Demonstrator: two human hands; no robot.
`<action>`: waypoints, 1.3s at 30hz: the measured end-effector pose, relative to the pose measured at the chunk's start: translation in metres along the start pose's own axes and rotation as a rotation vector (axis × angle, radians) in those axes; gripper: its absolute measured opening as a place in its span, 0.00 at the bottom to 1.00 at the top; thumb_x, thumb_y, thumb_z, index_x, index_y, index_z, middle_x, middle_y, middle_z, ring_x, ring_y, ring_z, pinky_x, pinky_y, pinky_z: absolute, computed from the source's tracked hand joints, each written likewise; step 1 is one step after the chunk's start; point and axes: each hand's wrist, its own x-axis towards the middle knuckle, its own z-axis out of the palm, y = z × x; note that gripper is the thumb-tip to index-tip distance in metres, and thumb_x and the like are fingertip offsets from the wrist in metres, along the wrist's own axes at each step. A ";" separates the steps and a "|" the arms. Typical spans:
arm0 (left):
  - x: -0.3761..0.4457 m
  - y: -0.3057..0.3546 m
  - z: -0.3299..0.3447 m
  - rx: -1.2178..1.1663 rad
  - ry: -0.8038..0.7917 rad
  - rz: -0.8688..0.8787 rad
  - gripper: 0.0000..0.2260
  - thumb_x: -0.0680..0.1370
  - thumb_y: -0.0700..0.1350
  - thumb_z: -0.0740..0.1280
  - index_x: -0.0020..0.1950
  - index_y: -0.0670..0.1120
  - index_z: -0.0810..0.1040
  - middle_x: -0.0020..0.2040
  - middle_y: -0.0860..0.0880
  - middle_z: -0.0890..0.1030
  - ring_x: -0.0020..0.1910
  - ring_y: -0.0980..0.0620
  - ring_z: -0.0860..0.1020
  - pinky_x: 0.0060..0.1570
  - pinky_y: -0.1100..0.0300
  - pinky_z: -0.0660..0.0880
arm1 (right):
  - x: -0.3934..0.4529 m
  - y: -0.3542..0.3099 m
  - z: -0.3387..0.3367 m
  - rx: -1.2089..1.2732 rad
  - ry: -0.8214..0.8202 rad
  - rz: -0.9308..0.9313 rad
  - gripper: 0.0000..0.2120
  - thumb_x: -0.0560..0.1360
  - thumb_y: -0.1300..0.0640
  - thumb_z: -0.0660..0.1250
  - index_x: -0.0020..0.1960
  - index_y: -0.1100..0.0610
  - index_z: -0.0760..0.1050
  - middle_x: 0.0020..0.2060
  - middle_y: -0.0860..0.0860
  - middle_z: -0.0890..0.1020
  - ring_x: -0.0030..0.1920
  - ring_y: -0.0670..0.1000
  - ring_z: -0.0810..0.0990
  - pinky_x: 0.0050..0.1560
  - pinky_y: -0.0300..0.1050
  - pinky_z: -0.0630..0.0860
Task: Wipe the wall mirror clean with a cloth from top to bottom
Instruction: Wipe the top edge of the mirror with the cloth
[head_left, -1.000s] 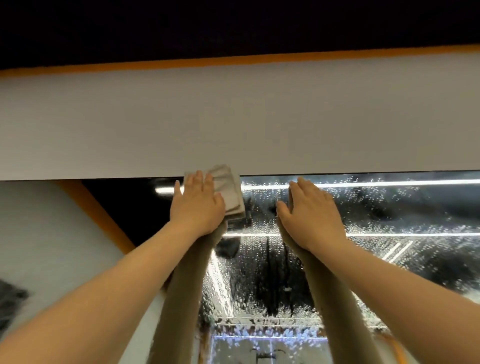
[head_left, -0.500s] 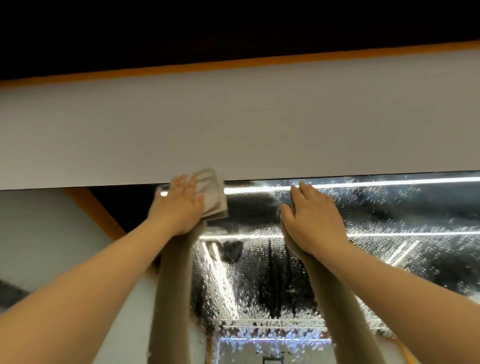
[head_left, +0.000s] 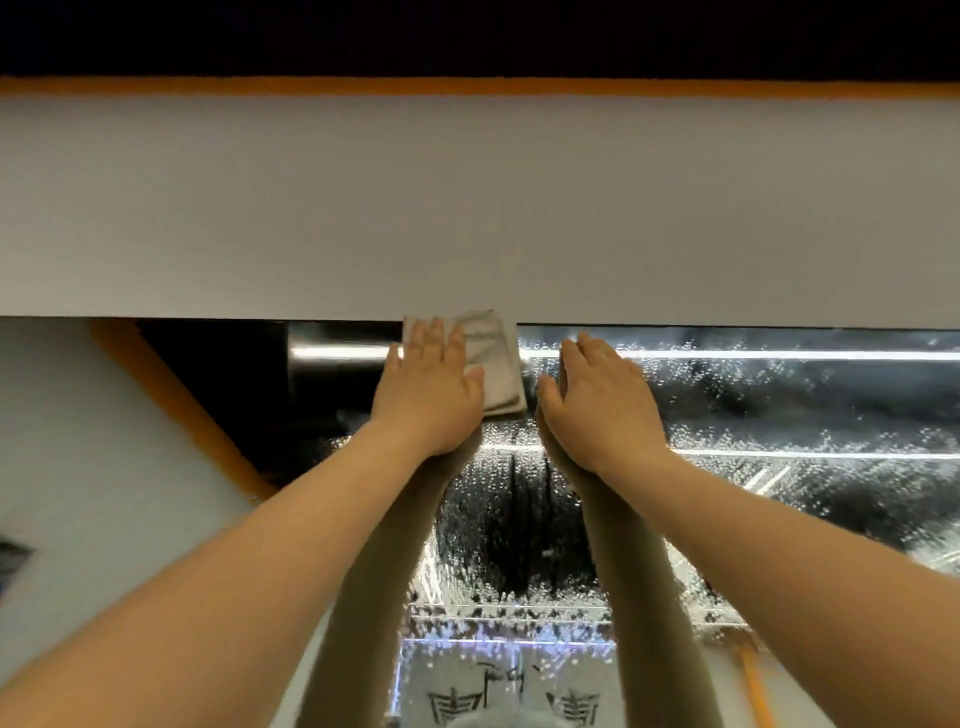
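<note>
Item, wide droplet-covered wall mirror: glass beaded with spray across its right and middle, a dry-looking band at upper left; top edge met the pale grey wall panel with no gap, so no room lay upward, while open glass ran rightward and downward. Risk judged: strokes made low first would be spoiled by drips running from the wet upper band; streaks likely if the pass overlapped poorly. Item, left hand: fingers straight and close together, palm pressing the cloth flat to the glass at the top edge. Item, right hand: flat on wet glass just beside the cloth, fingers straight, holding nothing; risk judged of palm smears there, and of this hand blocking a rightward pass. Item, folded beige cloth: under the left hand, upper corner overlapping the grey panel; risk judged of dragging moisture onto the panel, or of the folds slipping apart since nothing pinched them.
</note>
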 end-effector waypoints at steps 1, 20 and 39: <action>0.000 -0.001 0.000 -0.021 -0.003 -0.004 0.26 0.84 0.51 0.44 0.80 0.44 0.41 0.80 0.43 0.42 0.78 0.45 0.40 0.75 0.48 0.41 | 0.000 -0.001 0.000 -0.003 -0.006 0.000 0.28 0.83 0.47 0.49 0.79 0.58 0.52 0.78 0.54 0.55 0.78 0.53 0.52 0.76 0.53 0.49; -0.003 0.007 -0.009 0.054 -0.044 -0.074 0.26 0.84 0.51 0.43 0.80 0.45 0.40 0.80 0.46 0.40 0.78 0.49 0.40 0.75 0.48 0.42 | -0.021 0.143 -0.070 -0.193 0.005 0.124 0.23 0.83 0.51 0.54 0.75 0.58 0.60 0.74 0.54 0.64 0.74 0.54 0.62 0.70 0.51 0.59; 0.003 0.053 0.004 -0.013 0.034 -0.451 0.23 0.84 0.49 0.49 0.79 0.43 0.54 0.79 0.42 0.53 0.77 0.42 0.50 0.72 0.44 0.55 | -0.017 0.223 -0.057 0.016 -0.055 0.152 0.35 0.81 0.37 0.46 0.80 0.56 0.44 0.79 0.52 0.45 0.78 0.52 0.43 0.76 0.58 0.42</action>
